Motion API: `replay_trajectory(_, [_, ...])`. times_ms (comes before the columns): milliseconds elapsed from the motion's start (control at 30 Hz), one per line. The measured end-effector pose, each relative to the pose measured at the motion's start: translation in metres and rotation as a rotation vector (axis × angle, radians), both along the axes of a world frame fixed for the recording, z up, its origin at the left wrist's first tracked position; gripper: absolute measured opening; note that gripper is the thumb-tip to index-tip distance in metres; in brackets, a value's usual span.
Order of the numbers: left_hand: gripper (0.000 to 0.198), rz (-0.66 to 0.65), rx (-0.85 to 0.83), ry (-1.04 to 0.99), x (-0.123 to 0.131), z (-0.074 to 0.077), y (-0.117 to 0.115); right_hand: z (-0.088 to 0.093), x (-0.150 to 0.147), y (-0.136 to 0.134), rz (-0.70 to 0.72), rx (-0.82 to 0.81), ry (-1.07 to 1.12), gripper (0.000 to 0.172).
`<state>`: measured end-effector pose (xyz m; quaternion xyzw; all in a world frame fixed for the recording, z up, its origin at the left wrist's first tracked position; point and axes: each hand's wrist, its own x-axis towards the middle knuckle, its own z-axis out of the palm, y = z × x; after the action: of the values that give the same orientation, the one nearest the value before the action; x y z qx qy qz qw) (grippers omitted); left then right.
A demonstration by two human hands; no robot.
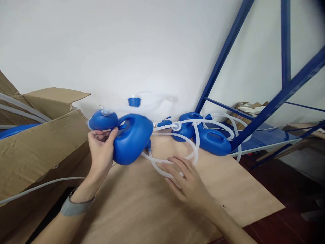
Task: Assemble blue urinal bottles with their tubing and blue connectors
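My left hand (101,144) is closed, thumb against fingers, at the handle side of a blue plastic bottle (134,140) with a loop handle. Against the fingers of this hand sits a rounded blue piece (103,120) with a clear fitting on top; how it joins the bottle is hidden. My right hand (186,181) is held open, fingers spread, over the wooden table and close to a coil of white translucent tubing (196,149). Behind the bottle a small blue cup (134,102) shows near the wall, with a blurred pale tube by it.
More blue bottles (212,140) with tubing lie at the table's (142,203) back right. An open cardboard box (43,152) with tubes and a blue thing inside stands at left. Blue metal shelving (225,47) rises at right, behind the table's edge. A white wall closes the back.
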<state>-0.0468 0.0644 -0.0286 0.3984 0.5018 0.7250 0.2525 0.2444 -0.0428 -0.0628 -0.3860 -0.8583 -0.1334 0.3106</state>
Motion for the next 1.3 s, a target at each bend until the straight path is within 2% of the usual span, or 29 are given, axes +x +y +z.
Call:
replay_trajectory(100, [0.046,0.040,-0.033,-0.111,-0.006,-0.003,0.013,-0.035,0.010,0.020,-0.051,-0.210,-0.079,0.038])
replay_trajectory(200, [0.044,0.075,-0.065,-0.143,-0.007,-0.001,0.029,-0.067,0.022,0.032,-0.077,-0.280,-0.152,0.040])
replay_trajectory(267, [0.043,0.111,-0.064,-0.132,-0.006,0.003,0.043,-0.079,0.027,0.034,-0.103,-0.317,-0.163,0.039])
replay_trajectory(433, [0.047,0.201,-0.085,-0.063,-0.011,0.020,0.080,-0.082,0.032,0.029,-0.151,-0.336,-0.124,0.034])
replay_trajectory(533, [0.047,0.204,-0.101,0.015,-0.022,0.031,0.094,-0.083,0.035,0.030,-0.184,-0.325,-0.128,0.030])
replay_trajectory(667, [0.047,0.257,-0.122,0.149,-0.035,0.034,0.098,-0.085,0.040,0.033,-0.276,-0.351,-0.124,0.045])
replay_trajectory(800, [0.047,0.320,-0.154,0.328,-0.038,0.019,0.088,-0.077,0.044,0.032,-0.284,-0.475,-0.113,0.042])
replay_trajectory(900, [0.044,0.301,-0.177,0.462,-0.037,0.004,0.081,-0.068,0.046,0.029,-0.274,-0.549,-0.133,0.046])
replay_trajectory(967, [0.040,0.276,-0.201,0.540,-0.035,-0.005,0.078,-0.063,0.047,0.026,-0.211,-0.564,-0.178,0.047])
replay_trajectory(1100, [0.038,0.280,-0.292,0.612,-0.034,-0.023,0.081,-0.064,0.053,0.009,-0.031,-0.495,-0.260,0.037])
replay_trajectory(1200, [0.041,0.334,-0.385,0.623,-0.034,-0.038,0.085,-0.071,0.059,-0.013,0.018,-0.364,-0.287,0.022])
replay_trajectory(1300, [0.045,0.365,-0.438,0.629,-0.033,-0.050,0.086,-0.071,0.063,-0.035,0.051,-0.280,-0.259,0.017])
